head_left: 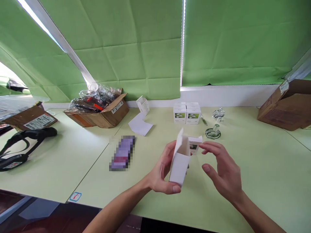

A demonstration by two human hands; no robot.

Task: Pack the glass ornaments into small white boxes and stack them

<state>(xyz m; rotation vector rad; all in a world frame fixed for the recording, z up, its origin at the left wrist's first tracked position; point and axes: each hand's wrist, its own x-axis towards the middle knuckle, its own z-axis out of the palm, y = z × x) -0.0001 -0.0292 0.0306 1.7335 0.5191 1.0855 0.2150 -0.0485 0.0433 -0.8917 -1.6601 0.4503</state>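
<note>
green blinds [109,42] cover the wall behind, light showing through a gap between panels, and below them a pale green table [262,181] runs the width of the view. two bare forearms reach over its near edge. the left hand [160,181], palm turned inward, grasps a small white carton [179,168] above the table, thumb along its lower edge, fingers wrapped behind, the box tilted with its top undone and a flap standing up. the right hand [224,171] is raised just beside it, fingers curved toward the carton and thumb parted from them, gripping nothing; whether its fingertips touch the white box behind [195,145] i cannot tell. a brown cardboard box [286,106] sits at the far right, another [111,115], full of plastic-wrapped items, left of centre. black strapped gear [21,142] lies at the left. a blurred-out purple slab [122,153] and a bent white sheet [141,124] lie left of the hands; beyond them, stacked white boxes [187,113] stand near a shiny metal fitting [213,132] and a pen [204,120].
</note>
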